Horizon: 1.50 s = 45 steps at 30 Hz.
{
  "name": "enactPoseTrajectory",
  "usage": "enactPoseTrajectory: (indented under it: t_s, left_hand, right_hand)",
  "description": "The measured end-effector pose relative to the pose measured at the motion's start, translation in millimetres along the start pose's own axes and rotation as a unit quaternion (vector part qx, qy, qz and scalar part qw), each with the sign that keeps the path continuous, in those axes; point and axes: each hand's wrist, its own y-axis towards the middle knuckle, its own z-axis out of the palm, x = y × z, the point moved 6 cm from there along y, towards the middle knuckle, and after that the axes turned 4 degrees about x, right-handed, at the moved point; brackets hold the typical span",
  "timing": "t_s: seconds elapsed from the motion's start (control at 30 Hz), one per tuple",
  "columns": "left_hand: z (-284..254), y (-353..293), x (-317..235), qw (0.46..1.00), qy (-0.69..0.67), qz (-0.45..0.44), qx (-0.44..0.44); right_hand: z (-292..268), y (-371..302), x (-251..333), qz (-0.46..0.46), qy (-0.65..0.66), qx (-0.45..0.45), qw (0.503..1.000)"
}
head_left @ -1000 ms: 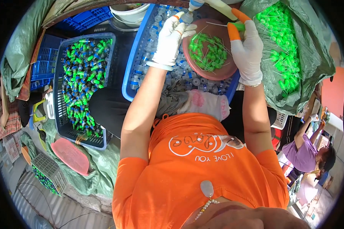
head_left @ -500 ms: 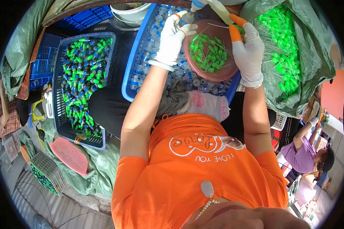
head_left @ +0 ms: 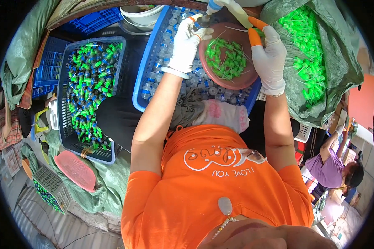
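My left hand, in a white glove with an orange fingertip cover, is closed around a small clear bottle. The bottle's top is at a blue-and-white nozzle, from which a pale tube runs right. My right hand, gloved with orange finger covers, pinches a green cap mostly hidden by the fingers; a thin white stem points left from it. Between the hands, a round reddish-brown bowl holds green caps with stems.
Under the bowl, a blue basket holds many clear bottles. At left stands a dark blue basket of dark bottles with green caps. A green sack of green caps lies at right. Another person sits farther right.
My hands keep almost the same place, with only slight shifts of the left fingers and the right hand. The bottle stays at the nozzle, and the person at right has moved slightly.
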Motion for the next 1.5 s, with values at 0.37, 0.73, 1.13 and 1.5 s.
enactPoseTrajectory:
  t_s: [0.37,0.73,1.13,1.5]
  left_hand:
    - [7,-29,-10,0.993,0.115,0.000,0.038]
    - [56,-60,-21,0.970,0.224,-0.067,0.068]
    - [59,-81,-25,0.875,0.449,0.115,0.138]
    - [54,-120,-26,0.892,0.430,0.043,0.128]
  right_hand:
    - [11,-19,17,-0.063,-0.032,0.002,0.997]
    - [42,-38,-3,-0.015,0.002,0.106,0.994]
    - [42,-67,-55,0.206,0.170,0.227,0.937]
    - [68,-107,-59,0.384,0.283,0.323,0.817]
